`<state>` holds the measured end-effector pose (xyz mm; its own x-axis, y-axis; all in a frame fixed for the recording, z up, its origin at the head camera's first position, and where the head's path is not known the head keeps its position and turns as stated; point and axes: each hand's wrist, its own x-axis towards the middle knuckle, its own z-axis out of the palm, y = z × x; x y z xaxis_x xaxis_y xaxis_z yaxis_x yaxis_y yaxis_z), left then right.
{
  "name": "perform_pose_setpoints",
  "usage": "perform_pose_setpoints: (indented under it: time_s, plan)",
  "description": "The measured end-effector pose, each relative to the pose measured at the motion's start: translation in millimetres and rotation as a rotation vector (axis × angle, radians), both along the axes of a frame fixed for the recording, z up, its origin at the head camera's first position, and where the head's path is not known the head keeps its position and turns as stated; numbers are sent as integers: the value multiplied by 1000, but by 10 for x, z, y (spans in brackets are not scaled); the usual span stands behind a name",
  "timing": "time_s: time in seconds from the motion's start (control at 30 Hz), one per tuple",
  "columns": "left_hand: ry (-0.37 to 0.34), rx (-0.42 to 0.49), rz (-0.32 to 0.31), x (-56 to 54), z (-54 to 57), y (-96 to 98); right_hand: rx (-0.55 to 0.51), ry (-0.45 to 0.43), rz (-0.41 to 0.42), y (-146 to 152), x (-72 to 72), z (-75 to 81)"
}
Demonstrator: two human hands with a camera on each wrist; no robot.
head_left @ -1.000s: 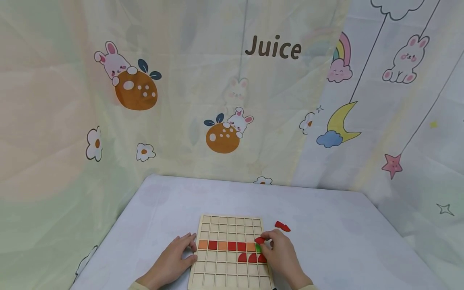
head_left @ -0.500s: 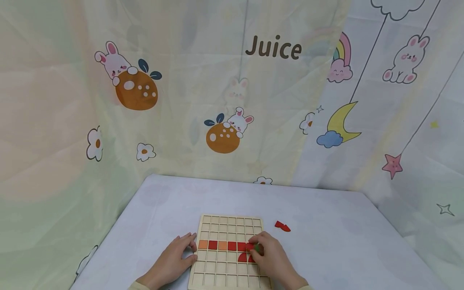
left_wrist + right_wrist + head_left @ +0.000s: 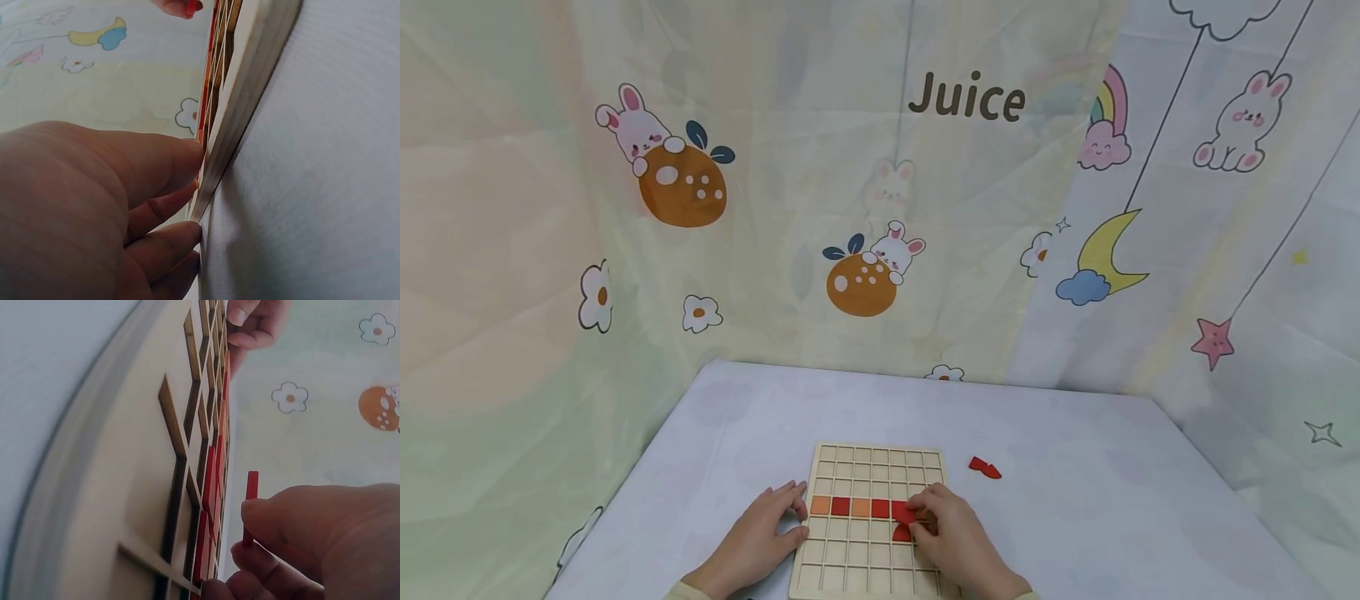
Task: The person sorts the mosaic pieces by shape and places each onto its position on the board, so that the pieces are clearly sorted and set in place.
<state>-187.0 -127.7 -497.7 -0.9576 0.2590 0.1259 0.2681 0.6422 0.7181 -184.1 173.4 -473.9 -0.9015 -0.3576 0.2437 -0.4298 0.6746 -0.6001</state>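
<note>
A pale wooden grid board (image 3: 857,552) lies on the table. Along its left edge rests my left hand (image 3: 756,533), thumb and fingertips touching the side with fingers relaxed. My right hand (image 3: 955,533) pinches a thin red tile (image 3: 252,487) between thumb and finger, held above the grid in the right wrist view. One row of cells holds orange tiles (image 3: 820,506) and red square tiles (image 3: 840,507). Just below that row lies a red quarter-circle tile (image 3: 900,533). The right hand covers the right end of both rows.
Two red pieces (image 3: 985,468), apparently touching, lie on the white table cloth (image 3: 1075,467) to the right of the board. A printed curtain (image 3: 775,208) with rabbits and flowers hangs behind the table.
My right hand has moved left across the board with the red tile, from the right edge to above the middle-right cells. The left hand stays at the board's left edge.
</note>
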Motion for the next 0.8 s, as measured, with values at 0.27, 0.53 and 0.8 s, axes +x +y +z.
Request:
perform_pose_setpoints:
  time_s: [0.27,0.53,0.8]
  plan:
    - [0,-2,-11,14,17,8,5,-42,10,-69,7,8]
    - [-8,-4,-13,10,27,3,21,-12,37,-141,31,-17]
    - [-27,1,-3,4,17,9,48,23,63,-226,54,-15]
